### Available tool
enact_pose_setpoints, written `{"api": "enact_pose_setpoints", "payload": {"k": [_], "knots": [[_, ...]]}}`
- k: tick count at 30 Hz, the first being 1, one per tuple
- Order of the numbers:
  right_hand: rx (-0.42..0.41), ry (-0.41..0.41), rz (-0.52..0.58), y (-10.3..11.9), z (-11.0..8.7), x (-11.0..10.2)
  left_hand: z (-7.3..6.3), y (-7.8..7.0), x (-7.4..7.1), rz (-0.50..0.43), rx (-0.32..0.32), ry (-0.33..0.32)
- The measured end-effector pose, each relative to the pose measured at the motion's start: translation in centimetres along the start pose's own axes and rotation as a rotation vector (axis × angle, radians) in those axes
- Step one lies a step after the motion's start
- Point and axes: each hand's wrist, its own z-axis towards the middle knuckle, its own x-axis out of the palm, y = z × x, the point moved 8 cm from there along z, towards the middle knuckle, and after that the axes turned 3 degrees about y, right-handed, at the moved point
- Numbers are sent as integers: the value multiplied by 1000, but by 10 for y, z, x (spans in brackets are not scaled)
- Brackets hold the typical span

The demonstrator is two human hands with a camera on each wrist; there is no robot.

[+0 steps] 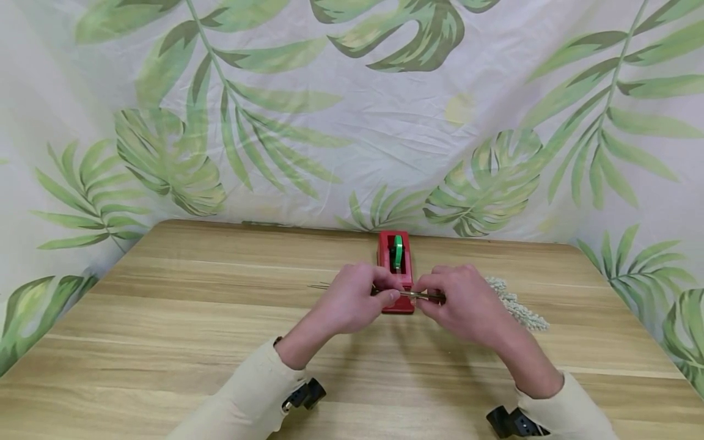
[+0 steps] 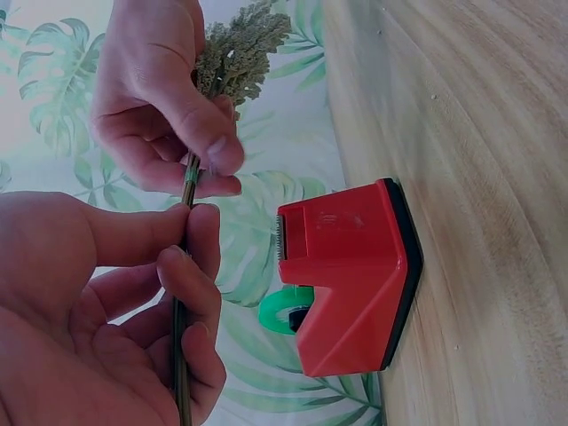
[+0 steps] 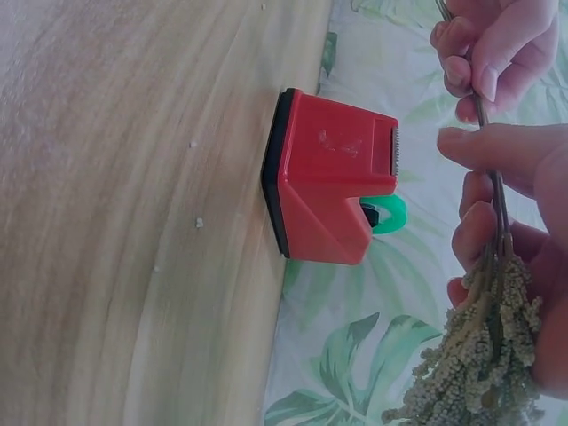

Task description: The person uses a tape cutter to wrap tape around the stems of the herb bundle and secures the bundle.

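Note:
Both hands hold a bundle of dried flower stems above the table, level and crosswise. My left hand (image 1: 360,297) grips the thin stems (image 2: 182,355), its fingers curled round them. Close beside it, my right hand (image 1: 464,299) pinches the stems nearer the flower heads. The pale, grainy dried flowers (image 3: 488,355) spread out past the right palm; in the head view their clusters (image 1: 517,305) show right of that hand. A bit of green tape (image 2: 192,173) seems to be round the stems between the hands. Behind the hands stands a red tape dispenser (image 1: 386,269).
The dispenser carries a roll of green tape (image 1: 398,252) and has a toothed cutter (image 2: 281,238). It stands on a wooden table (image 1: 192,318), with a leaf-patterned cloth (image 1: 385,140) behind. Small pale crumbs (image 3: 199,223) lie on the tabletop.

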Motion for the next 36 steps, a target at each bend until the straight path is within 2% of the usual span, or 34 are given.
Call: {"api": "enact_pose_setpoints", "payload": {"k": [15, 26, 31, 36], "knots": [[7, -1, 33, -1, -1, -1, 0, 1, 1, 28, -3, -11], [24, -23, -36, -1, -2, -3, 0, 1, 1, 45, 16, -17], [40, -12, -30, -2, -2, -5, 0, 4, -5, 49, 5, -58], [45, -44, -38, -6, -4, -14, -1, 8, -12, 14, -2, -102]]}}
